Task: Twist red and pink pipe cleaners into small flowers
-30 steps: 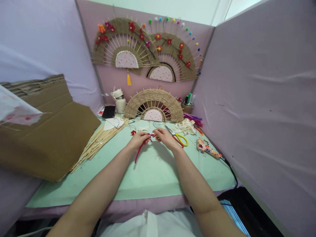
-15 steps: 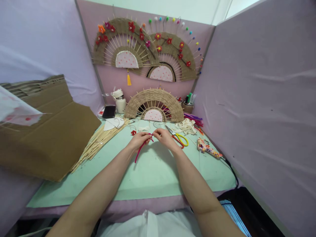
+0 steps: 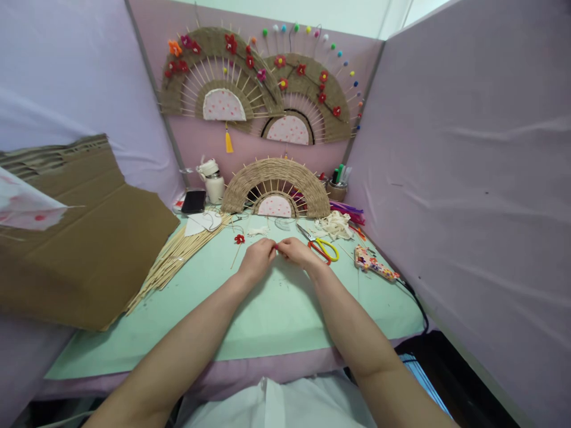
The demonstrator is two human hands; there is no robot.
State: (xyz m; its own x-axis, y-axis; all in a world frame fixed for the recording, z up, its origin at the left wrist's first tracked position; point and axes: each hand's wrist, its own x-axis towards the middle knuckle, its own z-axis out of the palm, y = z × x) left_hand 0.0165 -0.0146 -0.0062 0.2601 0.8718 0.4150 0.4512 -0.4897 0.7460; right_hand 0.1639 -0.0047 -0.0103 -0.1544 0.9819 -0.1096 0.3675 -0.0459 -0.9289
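Observation:
My left hand [image 3: 259, 258] and my right hand [image 3: 294, 250] meet fingertip to fingertip above the table. Between them they pinch a magenta pipe cleaner [image 3: 276, 246], of which only a small bit shows; the fingers hide the rest. A small red flower [image 3: 239, 239] lies just beyond my left hand, with a thin stick beside it. To the right of my right hand are scissors [image 3: 328, 249] with yellow and red handles. A woven half-round fan [image 3: 275, 169] with a dotted pink centre stands behind both hands.
Left are a bundle of thin sticks [image 3: 178, 255] and a large cardboard piece [image 3: 89, 238]. A flower-patterned glue gun [image 3: 375, 264] with a black cord lies right. Cream scraps [image 3: 336, 224], a phone [image 3: 194, 202], a white bottle [image 3: 214, 183] and a pen pot [image 3: 337, 191] stand farther back.
My left hand has turned over and closed more tightly, so the pipe cleaner's long hanging tail no longer shows. My right hand keeps its pinch. The whole view has shifted slightly.

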